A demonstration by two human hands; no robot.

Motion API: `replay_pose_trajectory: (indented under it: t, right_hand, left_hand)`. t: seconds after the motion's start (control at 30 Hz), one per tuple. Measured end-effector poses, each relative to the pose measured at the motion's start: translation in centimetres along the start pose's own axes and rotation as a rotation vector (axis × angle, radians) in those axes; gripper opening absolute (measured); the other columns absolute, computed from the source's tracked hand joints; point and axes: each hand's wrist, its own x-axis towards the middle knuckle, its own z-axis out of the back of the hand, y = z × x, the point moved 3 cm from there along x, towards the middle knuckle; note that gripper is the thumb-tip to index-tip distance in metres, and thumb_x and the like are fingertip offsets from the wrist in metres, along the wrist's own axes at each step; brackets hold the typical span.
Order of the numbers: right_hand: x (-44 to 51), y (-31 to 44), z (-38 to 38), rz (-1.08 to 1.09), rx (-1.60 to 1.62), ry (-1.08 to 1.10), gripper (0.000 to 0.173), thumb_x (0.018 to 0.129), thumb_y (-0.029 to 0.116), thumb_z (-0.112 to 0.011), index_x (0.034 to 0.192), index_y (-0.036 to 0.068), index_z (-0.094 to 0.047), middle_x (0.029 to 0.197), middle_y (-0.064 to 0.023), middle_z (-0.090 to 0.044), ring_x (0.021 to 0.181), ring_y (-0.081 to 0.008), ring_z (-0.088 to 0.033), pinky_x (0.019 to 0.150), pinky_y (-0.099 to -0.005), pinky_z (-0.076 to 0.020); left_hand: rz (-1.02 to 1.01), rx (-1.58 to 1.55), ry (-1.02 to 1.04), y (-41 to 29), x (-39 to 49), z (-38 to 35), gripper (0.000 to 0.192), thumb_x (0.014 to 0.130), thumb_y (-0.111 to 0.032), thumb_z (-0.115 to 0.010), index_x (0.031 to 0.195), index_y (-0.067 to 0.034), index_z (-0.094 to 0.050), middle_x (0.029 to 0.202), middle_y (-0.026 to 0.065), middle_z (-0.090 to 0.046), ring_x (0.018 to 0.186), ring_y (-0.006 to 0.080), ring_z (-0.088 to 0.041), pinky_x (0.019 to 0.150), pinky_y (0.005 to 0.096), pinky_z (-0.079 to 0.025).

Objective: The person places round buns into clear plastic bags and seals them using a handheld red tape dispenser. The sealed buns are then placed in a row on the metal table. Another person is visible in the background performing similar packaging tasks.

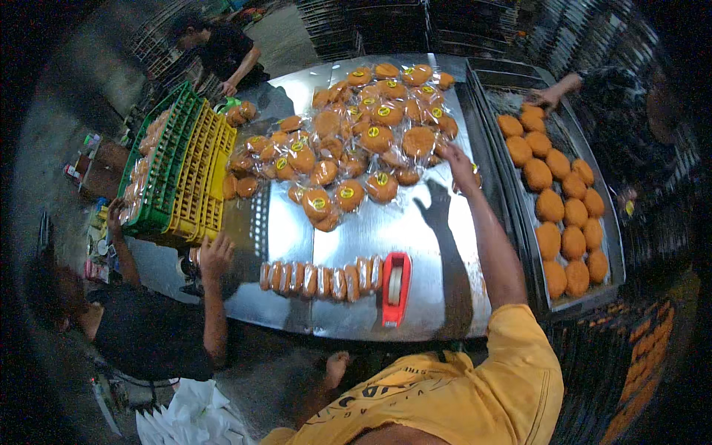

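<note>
At the right edge of a heap of plastic-wrapped round buns [374, 139], my right hand [459, 166] reaches out with its fingertips against a wrapped bun. Whether the fingers grip it is unclear. Another wrapped bun [476, 176] lies partly behind my wrist. My left hand [336, 368] is low, below the table's front edge, dim and blurred, so its fingers cannot be made out. On the steel table [356, 239] before me, a row of wrapped buns [311, 281] stands on edge. A red tape dispenser [408, 289] lies at the row's right end.
Stacked green and yellow plastic crates [189, 172] stand at the left, with a co-worker's hands [217, 256] at them. Another person [228, 55] is beyond. At right, a co-worker's hand [548, 99] touches unwrapped buns in a metal tray [609, 245]. White plastic bags [192, 414] lie low left.
</note>
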Motion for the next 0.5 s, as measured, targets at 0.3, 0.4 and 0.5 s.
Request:
replay_pose_trajectory:
  t: [0.3,0.4,0.5]
  right_hand:
    - [25.2,-5.4,-0.4,0.126,-0.853,0.039,0.077,0.084,0.061,-0.064,0.144,0.017,-0.047,0.141,-0.0224,-0.05,0.128,-0.0371,-0.05,0.105,-0.0468,-0.0408]
    - [26.7,-8.8,-2.2,0.014,-0.302,0.105,0.077,0.084,0.06,-0.063,0.146,0.018,-0.045,0.143,-0.0205,-0.049,0.129,-0.0357,-0.05,0.106,-0.048,-0.04]
    - [25.6,-11.0,-4.1,-0.131,-0.585,0.083,0.076,0.083,0.063,-0.061,0.145,0.022,-0.046,0.138,-0.0178,-0.054,0.125,-0.0372,-0.053,0.104,-0.0508,-0.0405]
  left_hand:
    - [-1.363,2.094,0.139,-29.5,22.3,4.1,0.061,0.084,-0.041,-0.067,0.134,-0.009,-0.052,0.142,0.0166,-0.047,0.132,0.0283,-0.042,0.108,0.0546,-0.032]
    - [-1.127,1.83,0.118,-29.1,18.4,5.6,0.052,0.088,-0.038,-0.065,0.128,-0.008,-0.055,0.134,0.0169,-0.051,0.123,0.0301,-0.047,0.101,0.0505,-0.038]
    - [-0.848,1.612,-0.143,-24.4,12.8,6.9,0.048,0.088,-0.037,-0.065,0.124,-0.006,-0.056,0.127,0.0164,-0.052,0.116,0.0294,-0.047,0.097,0.0494,-0.038]
